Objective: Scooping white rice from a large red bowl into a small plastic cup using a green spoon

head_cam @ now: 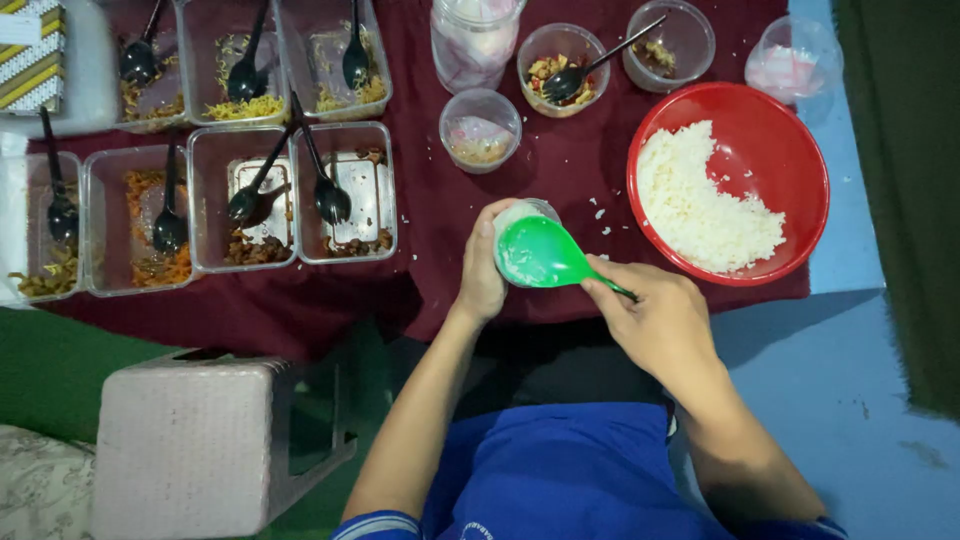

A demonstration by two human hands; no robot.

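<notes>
Your right hand point(665, 325) has its grip closed on the green rice paddle point(540, 253), pressing into the small clear cup point(522, 225) your left hand point(483, 280) holds beside the red rice bowl point(790, 120) on the maroon tabletop point(560, 165), so packing looks underway.

The green rice paddle point(540, 253) is glossy smooth plastic. The red bowl point(790, 130) is shiny plastic too, and the rice point(700, 205) in it looks moist and grainy. The rectangular trays point(345, 190) are clear thin plastic. The dark red tablecloth point(560, 160) is matt cloth. The black spoons point(330, 195) shine slightly.
</notes>
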